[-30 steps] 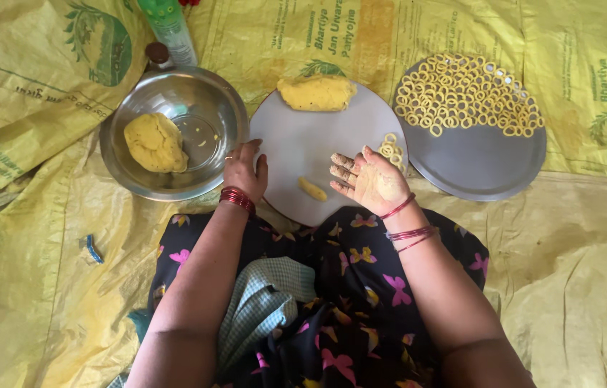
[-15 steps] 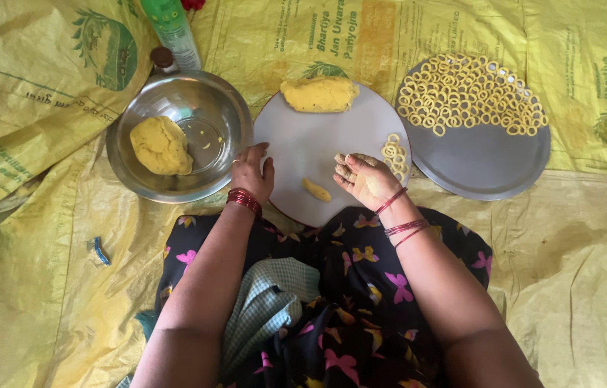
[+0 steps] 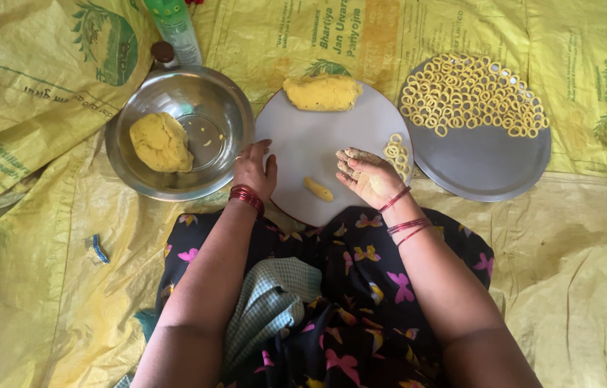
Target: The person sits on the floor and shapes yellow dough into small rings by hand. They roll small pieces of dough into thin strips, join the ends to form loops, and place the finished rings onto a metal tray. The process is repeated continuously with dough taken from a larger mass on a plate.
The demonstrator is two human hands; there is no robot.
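Observation:
A round grey board lies in front of me with a flat slab of yellow dough at its far edge and a small dough piece near its front. My left hand rests on the board's left rim, fingers loosely curled, holding nothing. My right hand hovers palm up over the board's right part, fingers apart and floury, just right of the small piece. A few dough rings sit beside its fingertips.
A steel bowl at left holds a lump of dough. A steel plate at right carries several dough rings. A green bottle and a brown-capped jar stand behind the bowl. Yellow sacks cover the floor.
My right hand has drawn slightly left toward the small dough piece. My left hand has shifted onto the board's left rim. The view has moved a little.

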